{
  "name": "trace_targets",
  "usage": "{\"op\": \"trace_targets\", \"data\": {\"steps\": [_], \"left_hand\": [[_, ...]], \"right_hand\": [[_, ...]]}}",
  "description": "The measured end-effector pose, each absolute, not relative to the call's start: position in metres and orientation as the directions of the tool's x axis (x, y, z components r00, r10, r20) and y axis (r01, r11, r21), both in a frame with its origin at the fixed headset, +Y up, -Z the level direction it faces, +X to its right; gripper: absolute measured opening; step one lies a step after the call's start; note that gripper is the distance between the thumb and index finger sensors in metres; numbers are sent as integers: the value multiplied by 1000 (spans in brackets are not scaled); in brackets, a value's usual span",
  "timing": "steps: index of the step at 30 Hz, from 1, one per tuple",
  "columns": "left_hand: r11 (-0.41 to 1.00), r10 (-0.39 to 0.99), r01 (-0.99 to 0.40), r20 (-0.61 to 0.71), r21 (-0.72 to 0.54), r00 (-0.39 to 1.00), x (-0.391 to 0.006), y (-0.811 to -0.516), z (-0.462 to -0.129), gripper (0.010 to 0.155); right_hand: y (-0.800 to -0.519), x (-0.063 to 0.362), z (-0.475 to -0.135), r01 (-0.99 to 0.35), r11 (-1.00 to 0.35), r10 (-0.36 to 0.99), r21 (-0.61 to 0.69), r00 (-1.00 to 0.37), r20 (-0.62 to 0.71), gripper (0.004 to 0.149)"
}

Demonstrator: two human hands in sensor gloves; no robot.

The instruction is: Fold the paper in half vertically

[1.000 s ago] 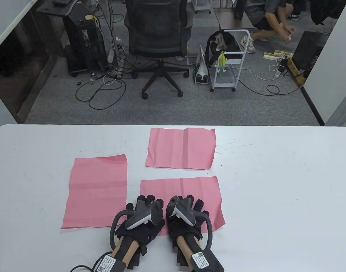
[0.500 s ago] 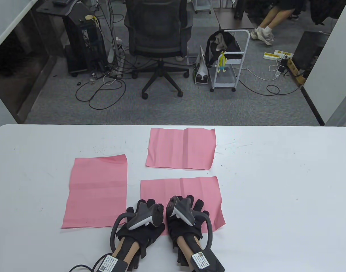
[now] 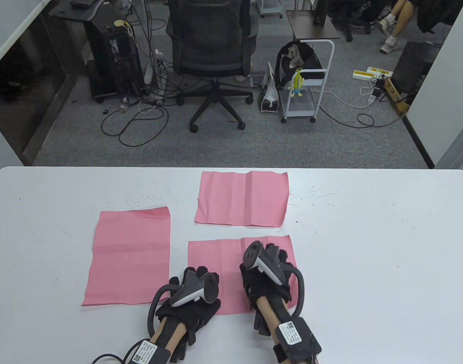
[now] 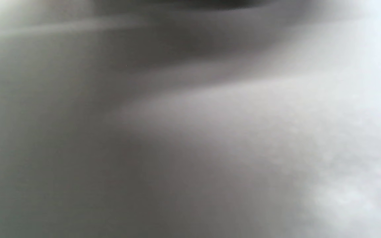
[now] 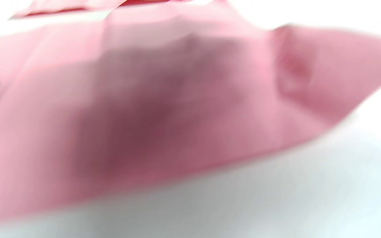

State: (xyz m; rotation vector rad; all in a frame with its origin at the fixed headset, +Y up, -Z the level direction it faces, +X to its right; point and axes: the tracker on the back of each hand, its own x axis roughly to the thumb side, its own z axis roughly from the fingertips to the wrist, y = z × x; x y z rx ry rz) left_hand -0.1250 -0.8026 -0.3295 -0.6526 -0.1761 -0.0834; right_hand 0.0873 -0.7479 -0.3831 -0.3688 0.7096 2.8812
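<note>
Three pink paper sheets lie on the white table (image 3: 368,246). Both gloved hands are on the nearest sheet (image 3: 216,258), which has a vertical crease near its middle. My left hand (image 3: 195,275) rests flat on its near left corner, fingers straight. My right hand (image 3: 278,254) lies over the sheet's right part with its fingers stretched toward the far right corner; the thumb and the near right corner are hidden. In the right wrist view the pink sheet (image 5: 164,109) fills the frame, blurred, its right end slightly raised. The left wrist view is only a grey blur.
A second pink sheet (image 3: 129,258) lies to the left and a third pink sheet (image 3: 242,199) lies farther back. Beyond the table's far edge stand an office chair (image 3: 212,45), a white cart (image 3: 307,83) and floor cables.
My right hand has slid right and forward across the near sheet, away from the left hand. The left hand has stayed in place.
</note>
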Motion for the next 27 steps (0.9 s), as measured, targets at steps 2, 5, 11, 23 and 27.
{"op": "trace_targets", "data": {"steps": [2, 5, 11, 23, 27], "left_hand": [[791, -20, 131, 189, -598, 982, -125, -803, -330, 76], [789, -19, 132, 190, -601, 982, -125, -802, -330, 76], [788, -19, 133, 193, -600, 981, -125, -802, -331, 76], [788, -16, 133, 195, -601, 981, -124, -802, -331, 76], [788, -16, 133, 195, -601, 981, -125, -802, -331, 76]], "right_hand": [[-743, 112, -398, -243, -873, 101, 422, -939, -330, 74], [-750, 151, -420, -312, -852, 119, 420, -897, -426, 75], [-779, 194, -443, -417, -789, 168, 452, -853, -494, 78], [-797, 188, -460, -385, -770, 150, 509, -885, -442, 77], [-795, 180, -459, -390, -788, 191, 476, -890, -414, 71]]}}
